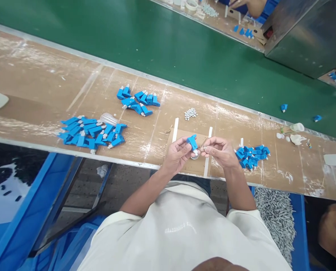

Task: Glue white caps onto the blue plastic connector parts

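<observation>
My left hand (179,153) is closed on a small blue plastic part (192,141) with a white tip pointing down. Close to that tip, my right hand (221,150) has its thumb and forefinger pinched together; what they hold is too small to name. Below the fingers, a clear round piece (195,156) lies on a cardboard sheet (181,134) marked by white tape strips (175,130). Past the hands is a little heap of small grey-white pieces (190,113). Right of my right hand lies a pile of blue parts (251,156).
More blue parts lie in a large pile (83,131) with a clear cup (108,119), and in a smaller group (136,101). A green belt (156,45) runs beyond the bench. A blue bin (299,226) holds grey pieces. A clear bottle (293,128) lies at right. Another person's arm (255,6) shows across.
</observation>
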The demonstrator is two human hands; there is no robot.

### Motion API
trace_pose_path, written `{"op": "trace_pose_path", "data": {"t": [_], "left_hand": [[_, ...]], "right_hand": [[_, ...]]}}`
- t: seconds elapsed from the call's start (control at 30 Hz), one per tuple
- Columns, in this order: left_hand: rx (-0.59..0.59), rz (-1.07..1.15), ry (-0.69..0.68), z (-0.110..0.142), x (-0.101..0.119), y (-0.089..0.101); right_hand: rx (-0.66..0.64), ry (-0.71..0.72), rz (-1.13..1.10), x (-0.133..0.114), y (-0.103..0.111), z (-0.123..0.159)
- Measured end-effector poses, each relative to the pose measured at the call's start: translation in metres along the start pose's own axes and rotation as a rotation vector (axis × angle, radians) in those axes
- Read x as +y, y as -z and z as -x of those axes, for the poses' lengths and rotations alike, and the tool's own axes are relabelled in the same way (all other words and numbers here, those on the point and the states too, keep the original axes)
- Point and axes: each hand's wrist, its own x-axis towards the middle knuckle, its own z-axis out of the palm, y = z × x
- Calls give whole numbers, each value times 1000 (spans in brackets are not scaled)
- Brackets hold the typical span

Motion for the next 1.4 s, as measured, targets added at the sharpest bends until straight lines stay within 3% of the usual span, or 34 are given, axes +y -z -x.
{"op": "trace_pose_path", "data": {"t": [0.37, 0.97, 1.23, 1.4], "left_hand": [[31, -74, -9, -2, -1, 8], [13, -292, -251, -5, -6, 19], [58, -404, -347, -4, -9, 18], [31, -463, -333, -3, -10, 23]], "right_hand": [[44, 52, 116, 0, -11, 8], [121, 67, 154, 6, -26, 6], [174, 143, 245, 11, -30, 8], [157, 97, 192, 11, -25, 6]]}}
